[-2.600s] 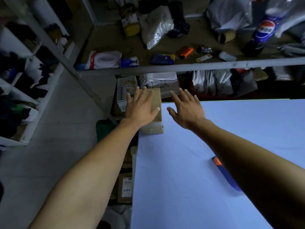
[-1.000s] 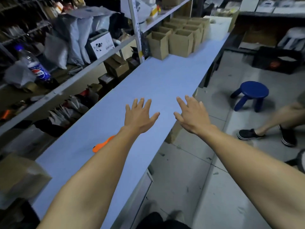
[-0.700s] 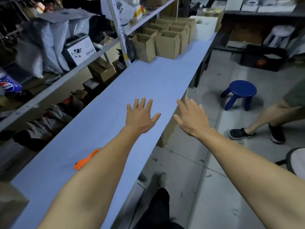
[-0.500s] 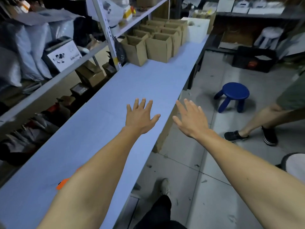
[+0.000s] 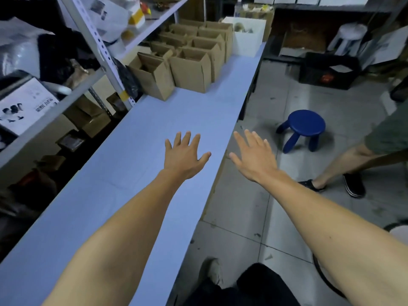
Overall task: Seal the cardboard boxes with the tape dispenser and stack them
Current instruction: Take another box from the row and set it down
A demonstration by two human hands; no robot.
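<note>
Left hand [image 5: 184, 156], right hand [image 5: 254, 156] spread wide, holding nothing; cardboard boxes [image 5: 187, 56] open-topped, seemingly empty.

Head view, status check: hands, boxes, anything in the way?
Left hand and right hand open, empty, outstretched. Open cardboard boxes grouped at far end of table, unsealed. No tape dispenser visible. Path along table unobstructed.

Both hands, left [image 5: 184, 159] and right [image 5: 256, 159], stretch flat-fingered toward open cardboard boxes [image 5: 189, 62] on the blue table [image 5: 132, 173].
</note>
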